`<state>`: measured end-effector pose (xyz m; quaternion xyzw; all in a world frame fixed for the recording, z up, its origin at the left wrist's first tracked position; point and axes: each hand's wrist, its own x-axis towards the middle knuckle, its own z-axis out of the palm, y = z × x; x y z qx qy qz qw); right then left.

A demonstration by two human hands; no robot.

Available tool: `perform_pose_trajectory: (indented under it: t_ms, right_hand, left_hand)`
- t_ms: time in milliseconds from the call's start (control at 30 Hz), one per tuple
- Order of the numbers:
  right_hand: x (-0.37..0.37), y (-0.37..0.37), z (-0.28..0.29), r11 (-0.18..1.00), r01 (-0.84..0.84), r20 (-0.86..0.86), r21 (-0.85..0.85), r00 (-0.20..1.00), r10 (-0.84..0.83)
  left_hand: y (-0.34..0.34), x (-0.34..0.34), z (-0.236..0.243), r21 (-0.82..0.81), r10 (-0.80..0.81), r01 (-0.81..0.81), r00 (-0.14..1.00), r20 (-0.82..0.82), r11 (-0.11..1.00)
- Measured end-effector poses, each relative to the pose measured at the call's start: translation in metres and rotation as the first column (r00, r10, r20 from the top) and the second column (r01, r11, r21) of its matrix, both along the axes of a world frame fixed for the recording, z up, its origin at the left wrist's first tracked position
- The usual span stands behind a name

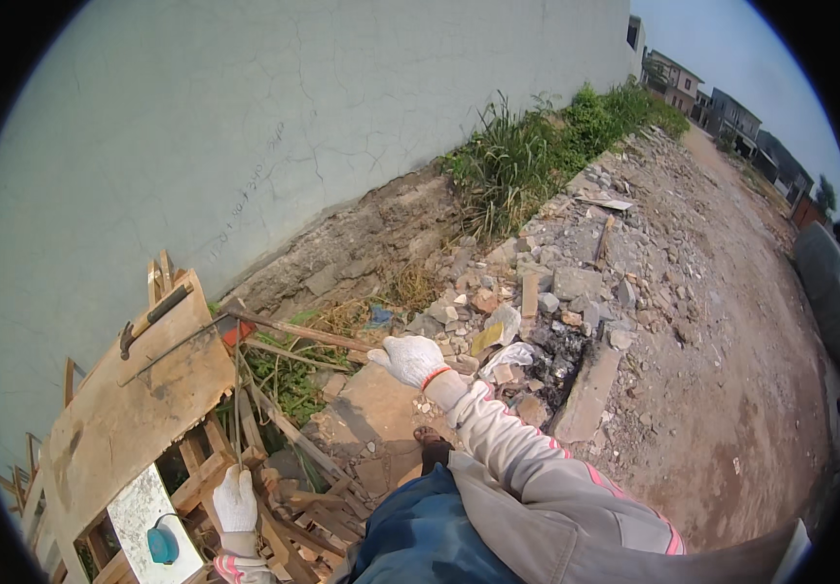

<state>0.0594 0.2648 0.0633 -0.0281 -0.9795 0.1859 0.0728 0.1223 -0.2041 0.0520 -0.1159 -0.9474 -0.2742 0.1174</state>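
My right hand [412, 361], in a white knit glove, is closed at the near end of a long brown wooden stick [303, 329]. The stick runs left toward a plywood board, and its far end looks dark. Lower left, my gloved left hand [235, 502] is closed around a thin upright strip [238, 409], whose material I cannot make out. That strip rises toward the stick's far end. On the tilted plywood board [99, 419] lie a hammer [155, 317] with a black grip and a thin metal bar [169, 356].
Scrap wood [293, 506] is heaped around my left hand. A teal round object [161, 545] rests on a white panel [133, 506]. Broken rubble [576, 282] and a concrete block [585, 394] lie to the right. A cracked wall [245, 117] stands behind, beside a dirt road [731, 409].
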Motion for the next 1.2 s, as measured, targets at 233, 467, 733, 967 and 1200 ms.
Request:
perform_pose_trajectory:
  t_ms: [233, 467, 733, 967, 1200]
  right_hand:
    - [0.042, -0.041, 0.019, 0.984, -0.005, 0.084, -0.178, 0.996, 0.021]
    - [0.018, -0.007, 0.013, 0.994, -0.030, 0.132, -0.102, 0.990, 0.043]
    - [-0.018, 0.043, -0.018, 0.902, -0.025, 0.134, -0.431, 0.987, 0.092]
    - [-0.094, 0.016, -0.023, 0.634, -0.175, -0.054, -0.754, 0.977, 0.205]
    - [-0.184, 0.011, 0.003, 0.595, -0.197, 0.023, -0.779, 0.940, 0.341]
  left_hand:
    - [0.004, 0.025, 0.056, 0.027, -0.066, 0.068, 0.995, -0.072, 0.997]
    - [0.010, 0.002, 0.024, -0.007, 0.118, -0.118, 0.985, 0.127, 0.993]
    - [0.043, 0.011, 0.006, 0.201, 0.225, -0.258, 0.959, 0.170, 0.945]
    - [0.109, -0.020, 0.033, 0.133, 0.509, -0.512, 0.859, 0.056, 0.849]
    - [0.155, -0.018, 0.094, 0.272, 0.739, -0.701, 0.672, -0.057, 0.659]
